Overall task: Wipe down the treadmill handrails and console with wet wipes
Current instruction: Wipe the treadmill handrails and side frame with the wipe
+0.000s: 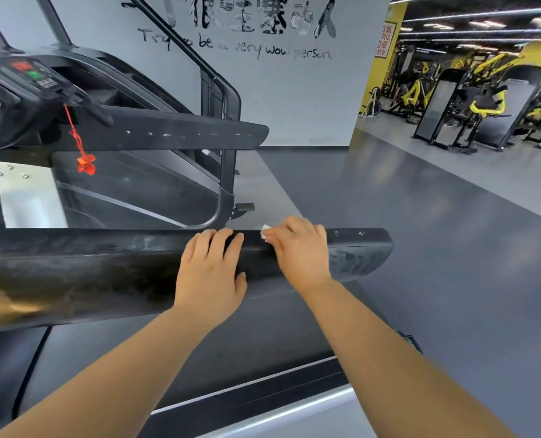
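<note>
right hand (300,251) curled on wipe (266,232), pressing it to near rail's (104,260) top edge, near its free end. left hand (212,270) flat beside, fingers relaxed. rail runs left toward console (32,74); likely wipe that way.

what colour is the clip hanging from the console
The clip is red, best seen in the head view.

On near handrail (89,267), left hand (210,279) beside right hand (300,251), wipe (265,232) under the right; console (32,77) behind at left.
</note>
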### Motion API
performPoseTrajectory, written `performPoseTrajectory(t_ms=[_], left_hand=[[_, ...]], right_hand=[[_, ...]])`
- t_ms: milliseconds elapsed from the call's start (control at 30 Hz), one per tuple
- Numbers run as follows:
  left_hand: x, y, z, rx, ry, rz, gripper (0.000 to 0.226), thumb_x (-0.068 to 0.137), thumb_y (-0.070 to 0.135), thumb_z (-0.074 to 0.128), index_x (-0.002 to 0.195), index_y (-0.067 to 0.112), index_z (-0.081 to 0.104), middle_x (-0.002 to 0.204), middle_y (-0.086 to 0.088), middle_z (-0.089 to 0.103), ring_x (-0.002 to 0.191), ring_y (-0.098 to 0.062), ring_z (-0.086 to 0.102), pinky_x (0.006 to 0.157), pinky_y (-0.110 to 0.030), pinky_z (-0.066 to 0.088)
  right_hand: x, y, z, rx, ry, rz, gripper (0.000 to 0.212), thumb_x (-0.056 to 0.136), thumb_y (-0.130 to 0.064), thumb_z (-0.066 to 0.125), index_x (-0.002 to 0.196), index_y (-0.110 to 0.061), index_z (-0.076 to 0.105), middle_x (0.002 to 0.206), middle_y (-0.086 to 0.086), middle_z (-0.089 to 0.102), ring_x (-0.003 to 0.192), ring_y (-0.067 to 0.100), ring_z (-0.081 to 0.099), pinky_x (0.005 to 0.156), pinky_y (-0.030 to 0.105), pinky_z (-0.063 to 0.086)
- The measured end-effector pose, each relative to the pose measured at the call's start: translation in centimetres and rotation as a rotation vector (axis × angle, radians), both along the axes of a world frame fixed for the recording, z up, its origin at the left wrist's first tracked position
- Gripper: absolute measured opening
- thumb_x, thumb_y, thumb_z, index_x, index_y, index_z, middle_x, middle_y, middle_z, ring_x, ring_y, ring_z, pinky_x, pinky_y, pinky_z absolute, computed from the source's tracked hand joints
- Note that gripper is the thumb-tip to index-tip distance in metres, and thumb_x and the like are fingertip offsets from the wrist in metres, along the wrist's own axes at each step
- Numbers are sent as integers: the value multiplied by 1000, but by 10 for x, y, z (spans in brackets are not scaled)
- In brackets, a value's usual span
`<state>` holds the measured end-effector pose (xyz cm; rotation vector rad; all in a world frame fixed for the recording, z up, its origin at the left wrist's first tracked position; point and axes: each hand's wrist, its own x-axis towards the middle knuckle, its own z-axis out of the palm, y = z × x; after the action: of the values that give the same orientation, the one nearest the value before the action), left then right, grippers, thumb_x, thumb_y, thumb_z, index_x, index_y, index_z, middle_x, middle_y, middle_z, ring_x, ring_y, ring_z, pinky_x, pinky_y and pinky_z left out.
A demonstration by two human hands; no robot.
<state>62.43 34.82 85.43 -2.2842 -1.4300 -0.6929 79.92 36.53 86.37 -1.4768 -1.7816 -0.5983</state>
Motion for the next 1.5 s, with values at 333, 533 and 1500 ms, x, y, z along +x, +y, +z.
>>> performPoseTrajectory(t_ms=[333, 533, 1500], left_hand=[[0, -3, -6, -16, 33, 22, 70, 65, 30, 78, 127, 5, 59, 124, -16, 58, 115, -36, 52, 101, -51, 41], [7, -2, -9, -3, 6, 59, 69, 66, 30, 76, 127, 4, 58, 124, -17, 57, 116, -38, 50, 105, -49, 29], [43, 8, 0, -90, -57, -75, 57, 74, 32, 43, 121, 5, 62, 118, -12, 60, 109, -34, 56, 100, -43, 39]], right_hand=[[114, -10, 12, -365, 79, -534, 24, 94, -13, 49, 97, -22, 72, 99, 11, 55, 89, 32, 53, 72, 34, 25], [17, -7, 21, -84, -47, -178, 15, 71, -13, 52, 68, -25, 60, 63, -3, 50, 58, 22, 47, 52, 27, 21], [61, -5, -14, 65, -24, -31, 17, 82, -23, 57, 82, -23, 74, 73, 2, 58, 59, 25, 53, 62, 33, 27]])
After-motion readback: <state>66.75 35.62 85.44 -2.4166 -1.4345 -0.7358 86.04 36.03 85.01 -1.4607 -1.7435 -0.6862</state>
